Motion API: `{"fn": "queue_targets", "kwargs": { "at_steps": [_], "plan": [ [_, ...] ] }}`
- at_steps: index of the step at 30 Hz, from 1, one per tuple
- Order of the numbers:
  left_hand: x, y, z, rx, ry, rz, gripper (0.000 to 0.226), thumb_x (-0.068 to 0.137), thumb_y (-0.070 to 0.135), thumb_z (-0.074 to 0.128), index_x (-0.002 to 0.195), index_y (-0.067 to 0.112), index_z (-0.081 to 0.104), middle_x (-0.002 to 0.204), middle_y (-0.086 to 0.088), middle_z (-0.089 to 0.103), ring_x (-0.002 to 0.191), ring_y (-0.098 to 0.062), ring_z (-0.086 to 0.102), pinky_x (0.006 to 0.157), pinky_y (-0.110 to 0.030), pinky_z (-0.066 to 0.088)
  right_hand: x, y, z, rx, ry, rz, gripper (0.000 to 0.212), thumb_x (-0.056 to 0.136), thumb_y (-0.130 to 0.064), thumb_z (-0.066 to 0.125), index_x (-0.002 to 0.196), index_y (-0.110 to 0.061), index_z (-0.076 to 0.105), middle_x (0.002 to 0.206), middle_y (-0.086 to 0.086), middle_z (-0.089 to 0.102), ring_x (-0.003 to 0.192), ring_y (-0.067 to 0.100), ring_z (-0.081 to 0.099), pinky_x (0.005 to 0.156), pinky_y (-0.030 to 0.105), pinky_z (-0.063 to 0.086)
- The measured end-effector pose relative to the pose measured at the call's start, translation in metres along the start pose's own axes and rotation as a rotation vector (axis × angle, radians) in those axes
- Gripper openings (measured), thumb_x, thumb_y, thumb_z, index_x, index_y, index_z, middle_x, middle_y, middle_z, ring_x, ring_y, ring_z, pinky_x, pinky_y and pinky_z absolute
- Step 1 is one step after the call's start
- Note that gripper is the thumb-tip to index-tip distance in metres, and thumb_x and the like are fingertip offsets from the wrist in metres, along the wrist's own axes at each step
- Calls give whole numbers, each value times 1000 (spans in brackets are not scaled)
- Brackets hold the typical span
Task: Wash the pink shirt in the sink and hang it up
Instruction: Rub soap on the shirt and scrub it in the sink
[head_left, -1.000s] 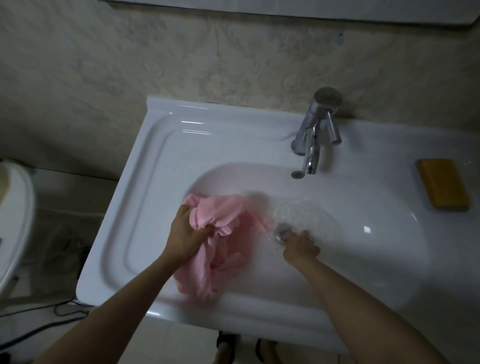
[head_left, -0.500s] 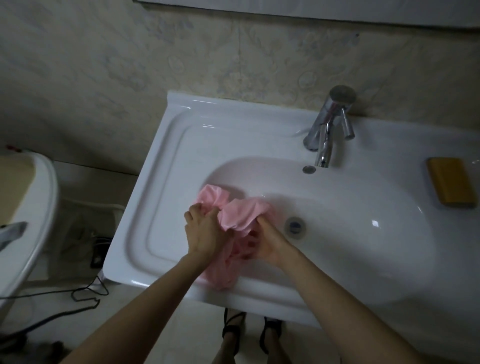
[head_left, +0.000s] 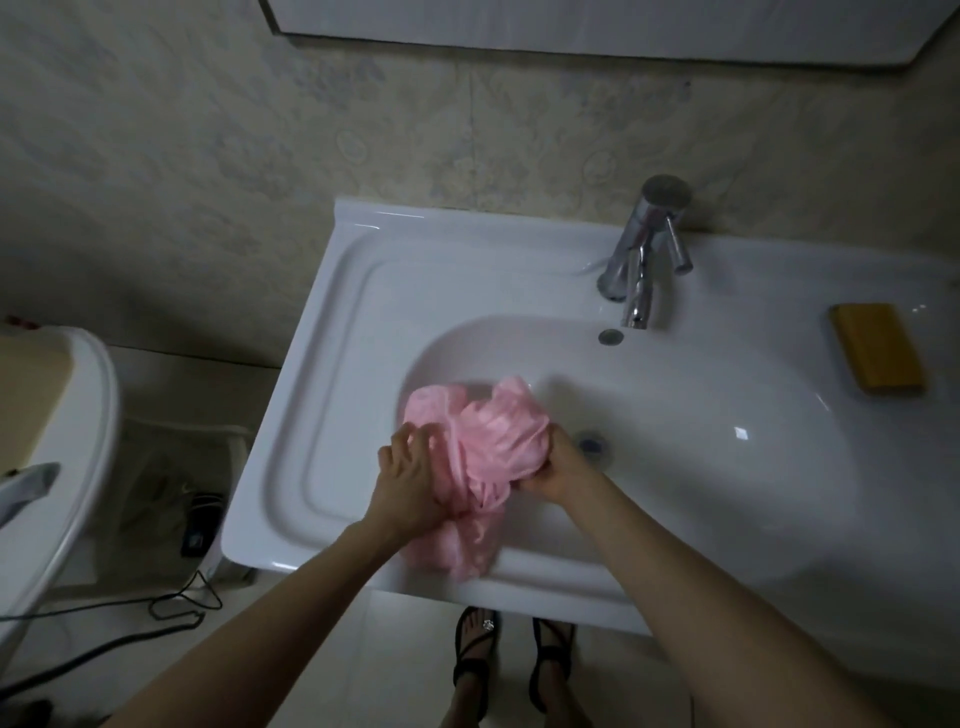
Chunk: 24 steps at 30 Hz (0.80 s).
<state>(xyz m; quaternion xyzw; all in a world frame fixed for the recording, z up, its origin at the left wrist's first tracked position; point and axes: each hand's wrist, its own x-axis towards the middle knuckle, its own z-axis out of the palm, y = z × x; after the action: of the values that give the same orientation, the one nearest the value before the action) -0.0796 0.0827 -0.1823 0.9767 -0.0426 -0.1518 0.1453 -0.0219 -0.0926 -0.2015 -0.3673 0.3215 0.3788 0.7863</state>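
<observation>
The shirt (head_left: 483, 452) lies bunched in the sink (head_left: 701, 493), just left of the drain (head_left: 592, 446), with its tail draped down the slope nearer the person. The left hand (head_left: 410, 483) grips the side of the bundle away from the drain. The right hand (head_left: 558, 467), beside the drain's rim, clutches the side nearest it.

This looks like the scrubbing step. It would go best by rubbing one handful against the other, turning the bundle so fresh cloth comes up, and working low in the basin to limit splashing.

The right fingertips are buried in cloth. In the dim light I cannot tell whether the shirt is soapy, whether water stands around the drain, or whether the tap (head_left: 641, 260), well behind the drain, is running.
</observation>
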Motion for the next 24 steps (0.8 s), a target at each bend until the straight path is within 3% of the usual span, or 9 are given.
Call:
{"fn": "queue_targets", "kwargs": {
  "at_steps": [4,7,10,13,15,17,19,21,24],
  "plan": [
    [15,-17,-18,-140,-108,-99,79,78,43,70,137,10,29,129,-14,44,113,-38,49,88,-46,42,-14,-27,-2,66,-51,-91,38,74,-32,68,107,-13,70,131,9,55,106,26,57,86,34,47],
    [25,-15,-35,-158,-124,-227,55,92,23,52,137,10,24,123,-19,56,106,-39,57,84,-44,44,-31,-50,11,60,-148,-166,48,89,-38,55,132,-17,54,138,9,53,120,28,54,107,49,37],
    [40,-18,-52,-201,-309,-198,58,93,22,52,141,10,23,123,-19,54,114,-38,54,95,-45,44,-47,-68,26,6,-168,-140,39,91,-41,50,119,-17,62,120,8,65,103,25,65,93,45,51],
    [43,-24,-58,-661,-512,-82,62,75,14,73,127,16,38,117,-2,52,103,-16,54,88,-33,51,-59,-68,42,-16,-219,-140,30,90,-31,51,85,-15,76,97,9,68,78,21,71,70,38,60],
    [37,-21,-55,-831,-578,-152,68,73,11,75,133,12,44,132,-9,53,110,-14,54,92,-36,50,-66,-64,53,-8,-231,-153,40,95,-26,45,75,-13,78,92,12,70,71,23,71,59,35,60],
    [31,-5,-48,-1006,-480,-120,64,85,2,67,142,6,37,142,-8,45,120,-14,51,94,-28,51,-67,-65,62,7,-231,-138,31,88,-29,51,85,-9,74,89,11,72,72,25,71,57,32,57],
    [31,14,-48,-1145,-298,-213,47,91,-9,50,136,-1,40,126,-8,55,100,-11,60,73,-14,54,-62,-74,62,-58,-188,-177,28,80,-32,57,92,-11,70,95,10,70,77,24,67,64,31,55],
    [34,18,-53,-1311,-187,-296,33,88,8,54,120,1,52,100,-6,68,76,-6,66,61,-15,54,-61,-86,56,-164,-129,-206,29,79,-36,57,92,-15,72,101,9,68,84,25,64,72,35,50],
    [33,7,-69,-1323,-131,-263,59,74,41,60,123,10,58,109,-5,69,100,-15,66,87,-31,54,-56,-96,37,-244,41,-236,38,90,-44,49,100,-15,71,109,12,69,93,29,63,82,47,50]
  ]
}}
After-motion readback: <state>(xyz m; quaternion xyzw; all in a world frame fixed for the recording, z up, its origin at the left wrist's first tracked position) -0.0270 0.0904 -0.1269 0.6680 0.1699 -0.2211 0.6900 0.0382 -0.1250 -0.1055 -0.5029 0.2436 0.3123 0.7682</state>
